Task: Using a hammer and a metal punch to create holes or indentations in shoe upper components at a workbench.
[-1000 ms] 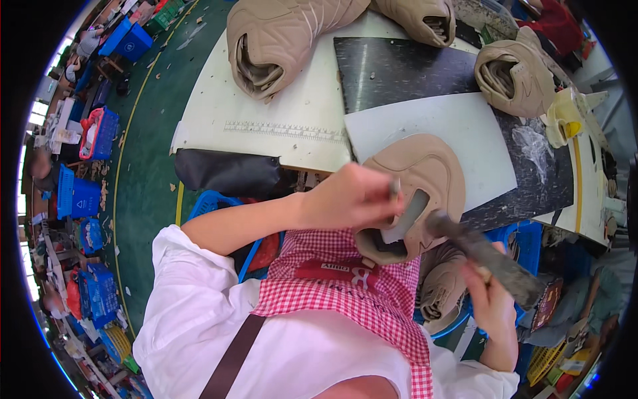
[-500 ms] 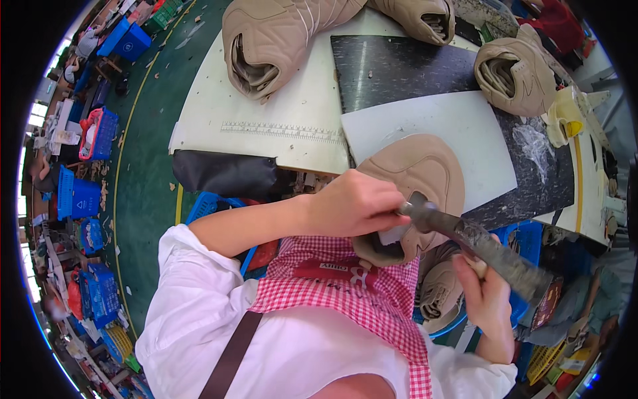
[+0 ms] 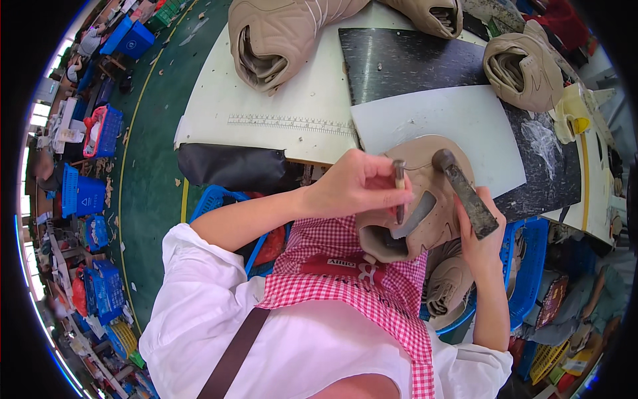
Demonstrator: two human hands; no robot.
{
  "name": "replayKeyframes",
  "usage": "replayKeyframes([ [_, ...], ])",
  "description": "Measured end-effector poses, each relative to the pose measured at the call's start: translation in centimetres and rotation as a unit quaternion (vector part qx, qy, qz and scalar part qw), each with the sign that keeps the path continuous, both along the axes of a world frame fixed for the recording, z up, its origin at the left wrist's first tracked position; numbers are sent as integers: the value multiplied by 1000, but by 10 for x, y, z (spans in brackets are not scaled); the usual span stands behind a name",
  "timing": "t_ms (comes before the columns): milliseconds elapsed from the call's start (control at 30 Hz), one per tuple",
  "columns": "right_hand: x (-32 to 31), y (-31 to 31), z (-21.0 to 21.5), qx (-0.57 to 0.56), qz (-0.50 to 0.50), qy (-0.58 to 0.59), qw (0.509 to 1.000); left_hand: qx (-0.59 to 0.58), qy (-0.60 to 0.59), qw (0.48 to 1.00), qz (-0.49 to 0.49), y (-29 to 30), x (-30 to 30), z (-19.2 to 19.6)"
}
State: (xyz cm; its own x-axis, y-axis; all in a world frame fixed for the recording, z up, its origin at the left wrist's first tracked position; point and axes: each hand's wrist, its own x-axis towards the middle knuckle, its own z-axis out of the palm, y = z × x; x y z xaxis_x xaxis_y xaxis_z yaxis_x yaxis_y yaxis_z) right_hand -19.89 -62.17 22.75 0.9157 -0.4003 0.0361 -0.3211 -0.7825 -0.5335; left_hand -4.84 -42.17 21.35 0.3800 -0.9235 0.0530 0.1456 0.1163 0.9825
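A beige shoe upper [image 3: 430,149] lies at the near edge of the table, with its long opening facing up and a grey-white piece showing inside. My left hand [image 3: 355,185] pinches a short metal hand punch [image 3: 400,181] with a pale band, held nearly upright over the upper beside that opening. To its right, my right hand [image 3: 480,247] is closed round a hammer [image 3: 470,198]; its dark, worn head is above the upper. The handle is mostly hidden beneath the head and by my fingers.
A white board [image 3: 465,120] lies on a black speckled mat [image 3: 405,60] on the white table [image 3: 212,100]. Beige bundled uppers [image 3: 282,36] stand at the back, another bundle [image 3: 523,72] at the right. Below the table are a blue basket [image 3: 533,266] and more uppers [image 3: 450,282].
The hammer has swung up and leftward from its lower, blurred position, and its head has turned. The punch now stands upright, clear of the hammer. The view has shifted slightly.
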Motion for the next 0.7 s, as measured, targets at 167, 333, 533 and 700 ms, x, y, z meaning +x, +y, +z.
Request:
replayKeyframes([
  [167,16,2,6,-98,27,-83,991,26,-95,995,-19,4,2,-4],
  [333,30,-12,9,67,13,-113,991,39,-114,993,4,4,-3,0],
  [533,46,-23,13,-6,7,-94,996,-50,-396,916,27,-3,-9,1],
  [700,-15,-6,53,270,-74,-323,904,-79,-453,887,39,7,-8,-3],
])
